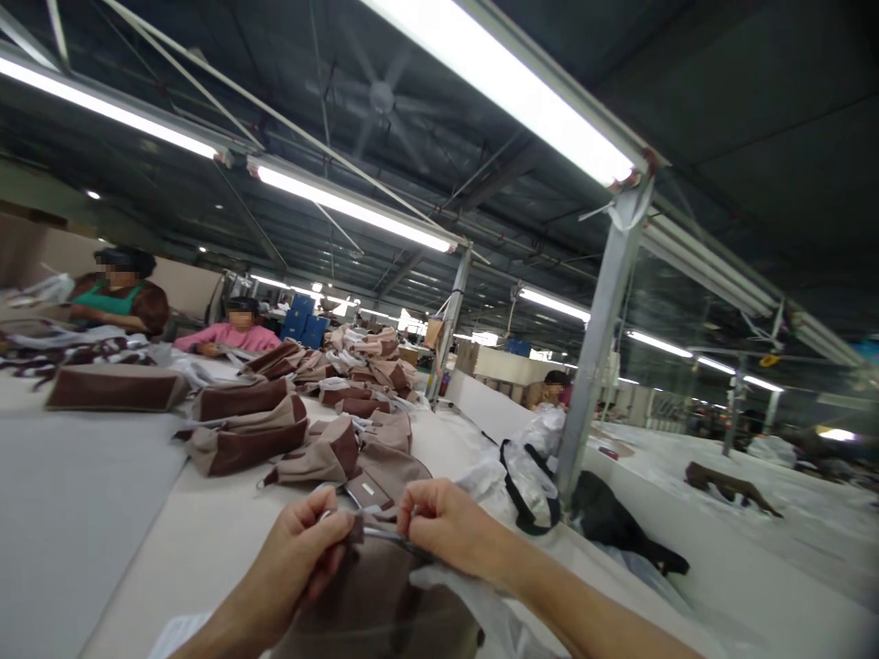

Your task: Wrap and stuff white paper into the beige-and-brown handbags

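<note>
Brown bag (371, 595) pinched between left hand (302, 549) and right hand (446, 526).

The bag (371, 595) at six o'clock is brown with a darker brown trim; bags (247, 439) piled at ten o'clock pair tan with maroon-brown panels; the bench (206, 531) is cream, a grey sheet (69, 494) at nine o'clock
</note>
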Demonstrator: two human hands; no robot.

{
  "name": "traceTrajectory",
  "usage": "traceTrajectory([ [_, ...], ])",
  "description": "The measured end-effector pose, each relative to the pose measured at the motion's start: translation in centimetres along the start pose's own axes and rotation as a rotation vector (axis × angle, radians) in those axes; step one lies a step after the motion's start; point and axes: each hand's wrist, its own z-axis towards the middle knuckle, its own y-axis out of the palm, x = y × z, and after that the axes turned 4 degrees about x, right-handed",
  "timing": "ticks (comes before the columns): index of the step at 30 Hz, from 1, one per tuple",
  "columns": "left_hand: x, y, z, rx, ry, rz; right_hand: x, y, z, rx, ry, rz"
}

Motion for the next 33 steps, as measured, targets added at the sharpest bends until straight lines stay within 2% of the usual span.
traceTrajectory([
  [4,-1.1,-1.7,0.5,-0.014,-0.005,-0.01,3.1,-1.3,-1.2,0.032,-0.023,0.085],
  [9,-2.9,-4.2,0.7,-0.017,0.001,-0.011,6.8,-2.4,-2.4,0.086,0.019,0.167],
  [16,-3.0,-4.9,0.9,-0.082,0.044,0.076,7.1,-4.9,-2.4,-0.011,0.042,0.116],
  [20,-2.2,-5.2,0.9,-0.073,0.087,0.339,8.4,-4.6,-2.9,0.005,0.048,-0.065],
  [24,-0.3,-4.8,0.3,0.028,0.392,0.891,9.3,-3.0,-3.9,0.067,-0.014,-0.31],
  [27,0.2,-4.4,-0.1,0.081,0.626,1.22,8.9,-2.3,-4.1,0.052,-0.043,-0.398],
  [30,-0.5,-3.6,-0.5,0.234,0.999,1.38,8.0,-2.1,-3.9,0.09,-0.052,-0.47],
  [32,-1.4,-2.6,-0.8,0.239,1.289,1.366,7.5,-2.1,-3.7,0.088,-0.053,-0.493],
  [33,-1.9,-2.0,-0.9,0.193,1.407,1.332,7.3,-2.0,-3.6,0.071,-0.059,-0.496],
])
